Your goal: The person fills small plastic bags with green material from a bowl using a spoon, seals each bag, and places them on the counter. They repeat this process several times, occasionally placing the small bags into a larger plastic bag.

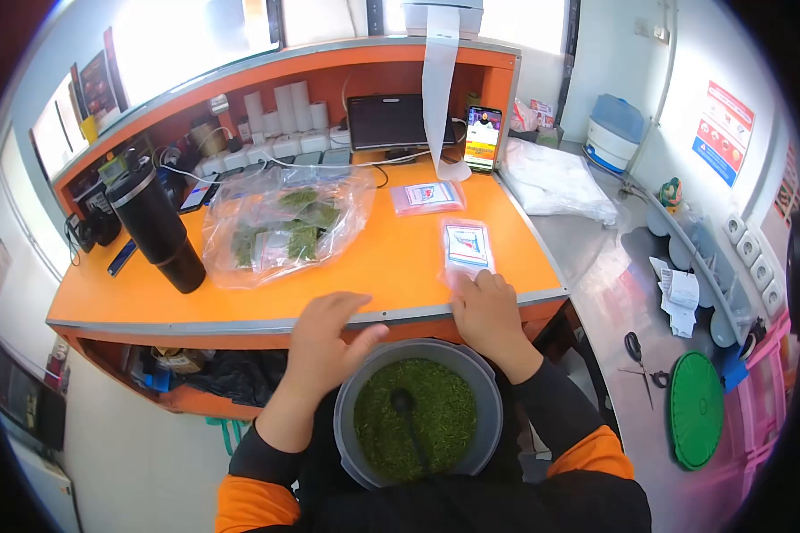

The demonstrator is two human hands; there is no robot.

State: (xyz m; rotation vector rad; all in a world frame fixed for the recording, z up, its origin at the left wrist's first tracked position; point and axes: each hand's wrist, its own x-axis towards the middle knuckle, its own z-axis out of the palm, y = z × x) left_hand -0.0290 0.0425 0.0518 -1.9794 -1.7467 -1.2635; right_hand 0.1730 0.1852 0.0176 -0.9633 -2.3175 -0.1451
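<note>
My right hand [487, 313] is at the table's front edge, fingers curled on the near end of a pack of small clear plastic bags [468, 247] with a blue and red printed label. My left hand [324, 342] hovers above the bucket's left rim, fingers and thumb apart, holding nothing. Between my forearms a grey bucket [345, 435] holds chopped green herb [453, 400], and a black spoon [404, 404] rests in it. A second labelled pack [428, 196] lies farther back. To the left, a large clear bag [351, 209] contains several small portions of green herb [302, 240].
A black tumbler [156, 222] stands at the table's left. Behind are a phone [483, 139], a dark monitor [391, 122] and a hanging paper strip [439, 89]. On the right-hand metal counter lie scissors [636, 351], a green lid [695, 409] and white plastic [556, 182].
</note>
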